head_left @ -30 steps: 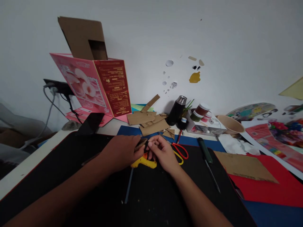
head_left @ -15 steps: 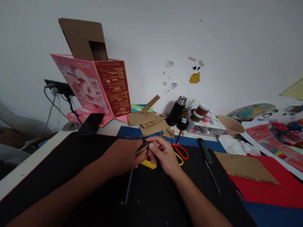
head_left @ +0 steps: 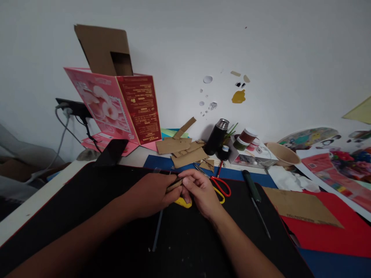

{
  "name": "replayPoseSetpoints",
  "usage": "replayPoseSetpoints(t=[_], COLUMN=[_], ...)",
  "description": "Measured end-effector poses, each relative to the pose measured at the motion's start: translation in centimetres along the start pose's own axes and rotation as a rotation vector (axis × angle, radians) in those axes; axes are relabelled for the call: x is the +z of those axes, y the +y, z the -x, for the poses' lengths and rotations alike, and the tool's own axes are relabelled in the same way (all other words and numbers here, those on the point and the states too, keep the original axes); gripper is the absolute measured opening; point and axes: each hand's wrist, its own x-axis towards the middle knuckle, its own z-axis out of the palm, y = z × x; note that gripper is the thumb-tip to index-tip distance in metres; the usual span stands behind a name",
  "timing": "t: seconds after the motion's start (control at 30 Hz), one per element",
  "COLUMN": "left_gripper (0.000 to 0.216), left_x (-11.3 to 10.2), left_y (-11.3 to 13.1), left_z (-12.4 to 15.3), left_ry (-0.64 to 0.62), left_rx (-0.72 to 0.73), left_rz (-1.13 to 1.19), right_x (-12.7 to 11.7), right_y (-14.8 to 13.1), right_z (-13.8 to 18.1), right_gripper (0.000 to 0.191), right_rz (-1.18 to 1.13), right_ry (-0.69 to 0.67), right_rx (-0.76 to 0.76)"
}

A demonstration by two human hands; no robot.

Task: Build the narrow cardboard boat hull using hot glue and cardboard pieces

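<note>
Both hands meet over the black mat (head_left: 185,239), around a small piece of brown cardboard (head_left: 174,185). My left hand (head_left: 152,192) pinches its left side, the thumb below and the fingers above. My right hand (head_left: 203,190) is closed at the other end, thumb and fingertips pressed together on it. Fingers cover much of the piece. Just beneath the hands lies a yellow object (head_left: 184,202), mostly hidden, its kind unclear. A thin grey-blue stick (head_left: 158,229) is on the mat below my left hand. Scissors (head_left: 222,187) with red and yellow handle loops rest beyond my right hand.
A green-handled pointed tool (head_left: 251,185) lies right of my hands. Cardboard scraps (head_left: 189,156), a black flask (head_left: 216,137) and paint jars (head_left: 245,139) line the back. The pink box (head_left: 107,106) stands back left, a phone (head_left: 111,152) before it. Flat cardboard (head_left: 303,204) covers red paper (head_left: 339,235).
The fingers of both hands have shifted a little around the cardboard piece, and my left thumb sits closer to my right fingers. The camera view has moved slightly.
</note>
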Motion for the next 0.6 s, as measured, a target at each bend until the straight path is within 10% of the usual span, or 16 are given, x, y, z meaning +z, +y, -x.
replayPoseSetpoints(t=[0.6], left_gripper=[0.04], left_x=[-0.29], left_y=[0.11], left_z=[0.28], left_ry=[-0.007], left_rx=[0.058], left_rz=[0.143], right_x=[0.05], right_y=[0.38], right_z=[0.09], right_gripper=[0.029], right_rz=[-0.064], right_ry=[-0.039], right_rx=[0.047])
